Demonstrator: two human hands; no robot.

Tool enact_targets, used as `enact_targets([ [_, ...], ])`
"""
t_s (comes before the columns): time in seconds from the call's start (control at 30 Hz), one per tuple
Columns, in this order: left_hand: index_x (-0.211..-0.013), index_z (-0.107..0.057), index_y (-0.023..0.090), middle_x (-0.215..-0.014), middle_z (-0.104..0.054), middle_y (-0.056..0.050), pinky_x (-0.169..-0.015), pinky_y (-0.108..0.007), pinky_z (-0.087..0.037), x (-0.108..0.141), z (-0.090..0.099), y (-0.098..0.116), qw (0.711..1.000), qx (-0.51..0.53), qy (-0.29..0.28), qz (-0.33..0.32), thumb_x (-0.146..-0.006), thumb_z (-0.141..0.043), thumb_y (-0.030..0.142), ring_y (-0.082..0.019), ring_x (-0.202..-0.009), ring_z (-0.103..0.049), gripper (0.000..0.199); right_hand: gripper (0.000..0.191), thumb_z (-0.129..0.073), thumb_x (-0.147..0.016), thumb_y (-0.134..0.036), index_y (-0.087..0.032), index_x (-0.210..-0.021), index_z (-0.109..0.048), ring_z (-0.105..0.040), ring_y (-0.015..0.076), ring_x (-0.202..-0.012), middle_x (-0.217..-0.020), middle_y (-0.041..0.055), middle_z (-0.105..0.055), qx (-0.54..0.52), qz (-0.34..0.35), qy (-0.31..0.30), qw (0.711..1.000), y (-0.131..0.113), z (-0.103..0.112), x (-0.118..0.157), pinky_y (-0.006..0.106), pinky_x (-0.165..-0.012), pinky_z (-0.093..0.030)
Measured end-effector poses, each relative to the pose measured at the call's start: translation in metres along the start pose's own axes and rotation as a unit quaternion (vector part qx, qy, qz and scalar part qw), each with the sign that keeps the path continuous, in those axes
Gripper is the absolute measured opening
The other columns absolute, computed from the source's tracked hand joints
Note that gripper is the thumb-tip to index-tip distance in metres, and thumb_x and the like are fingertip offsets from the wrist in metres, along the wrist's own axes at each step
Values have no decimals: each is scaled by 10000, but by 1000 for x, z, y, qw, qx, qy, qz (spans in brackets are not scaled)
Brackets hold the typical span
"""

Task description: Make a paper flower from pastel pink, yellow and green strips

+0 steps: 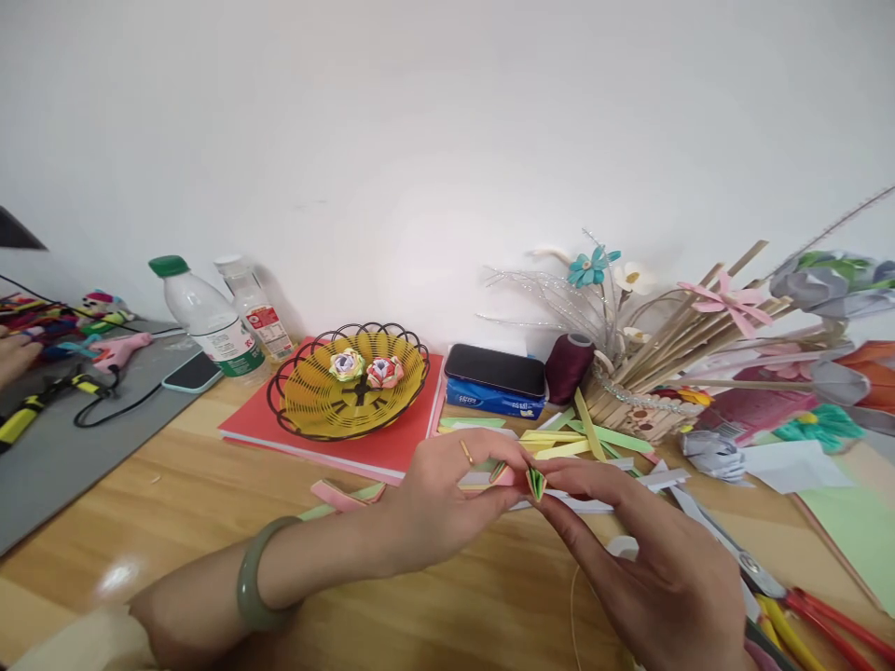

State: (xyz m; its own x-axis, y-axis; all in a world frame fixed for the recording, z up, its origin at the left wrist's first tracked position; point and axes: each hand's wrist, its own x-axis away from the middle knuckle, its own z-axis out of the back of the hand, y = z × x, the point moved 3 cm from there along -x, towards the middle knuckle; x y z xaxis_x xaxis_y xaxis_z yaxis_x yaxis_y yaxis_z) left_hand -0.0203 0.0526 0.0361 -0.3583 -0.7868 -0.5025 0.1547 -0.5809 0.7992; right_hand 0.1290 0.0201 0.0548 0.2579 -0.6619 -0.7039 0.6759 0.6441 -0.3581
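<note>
My left hand (447,494), with a ring and a green bangle at the wrist, pinches small folded paper pieces in pink and green. Against its fingertips, my right hand (650,540) has thumb and fingers closed on a green and yellow folded paper piece (536,483). The two hands meet above the table's middle. Behind them lie loose green, yellow and white paper strips (559,438). More folded pink and green paper (342,496) rests on the table behind my left wrist.
A yellow basket (314,410) with two paper flowers sits on red paper (241,424). Bottles (210,321), a phone on a blue tissue pack (489,399) and a purple thread spool (568,368) stand behind. Scissors (751,564) lie right. Another person's hand (18,356) shows far left.
</note>
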Motion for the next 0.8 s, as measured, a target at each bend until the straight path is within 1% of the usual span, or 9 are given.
enact_targets([
  [0.07, -889, -557, 172, -883, -635, -49, -785, -251, -479, 0, 0, 1, 998, -1, 8, -57, -756, -576, 123, -139, -860, -597, 142, 90, -541, -809, -184, -252, -865, -533, -663, 145, -718, -833, -1, -689, -4, 20, 12, 1000, -1, 1, 0, 240, -663, -534],
  [0.17, -891, -536, 163, -890, -617, -66, -762, -253, -498, 0, 1, 5, 989, -22, 28, -141, -742, -587, 92, -139, -865, -592, 173, 83, -522, -823, -200, -236, -898, -527, -668, 146, -719, -820, 15, -695, 10, 12, 17, 1000, -1, 2, -1, 235, -688, -536],
  [0.23, -892, -526, 160, -886, -603, -68, -754, -242, -502, 0, 2, 9, 982, -53, 42, -175, -730, -589, 71, -132, -862, -585, 195, 97, -517, -825, -217, -234, -920, -529, -673, 158, -715, -810, 23, -699, 12, 15, 14, 1000, -1, 2, -1, 243, -684, -543],
  [0.33, -905, -511, 161, -858, -594, -59, -746, -229, -504, 0, 3, 13, 976, -87, 48, -195, -723, -573, 43, -122, -836, -578, 225, 110, -533, -805, -213, -254, -908, -536, -673, 169, -714, -800, 15, -696, -21, 11, 16, 1000, 0, 2, 2, 259, -666, -549],
  [0.47, -898, -516, 169, -854, -586, -61, -741, -245, -511, 0, 3, 15, 974, -92, 57, -201, -743, -564, 77, -128, -816, -584, 187, 148, -531, -797, -193, -292, -906, -532, -656, 193, -818, -877, 11, -685, -74, -54, 24, 996, 6, -1, 10, 315, -716, -540],
  [0.53, -888, -520, 171, -855, -584, -60, -735, -255, -511, 0, 4, 15, 972, -95, 63, -205, -738, -568, 79, -131, -807, -585, 183, 169, -528, -797, -182, -300, -917, -527, -643, 203, -856, -912, 23, -674, -92, -62, 15, 994, 9, -3, 13, 337, -742, -530],
  [0.63, -855, -514, 171, -839, -573, -53, -727, -266, -504, 0, 5, 14, 969, -100, 72, -216, -711, -564, 44, -134, -793, -576, 198, 197, -530, -789, -148, -292, -924, -522, -636, 195, -857, -908, 34, -660, -102, -32, 8, 994, 11, -3, 12, 326, -744, -525],
  [0.7, -828, -506, 169, -831, -561, -51, -707, -261, -500, 0, 5, 14, 964, -110, 76, -231, -701, -564, 40, -130, -775, -566, 190, 191, -529, -784, -135, -278, -911, -523, -638, 186, -832, -866, 36, -659, -91, 4, 8, 996, 10, -1, 9, 302, -708, -532],
  [0.8, -804, -497, 165, -810, -550, -55, -667, -245, -498, -2, 6, 17, 950, -134, 78, -271, -714, -552, 69, -123, -748, -554, 143, 178, -525, -772, -109, -252, -879, -519, -641, 170, -763, -791, 35, -652, -67, 62, 2, 996, 7, 3, 4, 261, -633, -536],
])
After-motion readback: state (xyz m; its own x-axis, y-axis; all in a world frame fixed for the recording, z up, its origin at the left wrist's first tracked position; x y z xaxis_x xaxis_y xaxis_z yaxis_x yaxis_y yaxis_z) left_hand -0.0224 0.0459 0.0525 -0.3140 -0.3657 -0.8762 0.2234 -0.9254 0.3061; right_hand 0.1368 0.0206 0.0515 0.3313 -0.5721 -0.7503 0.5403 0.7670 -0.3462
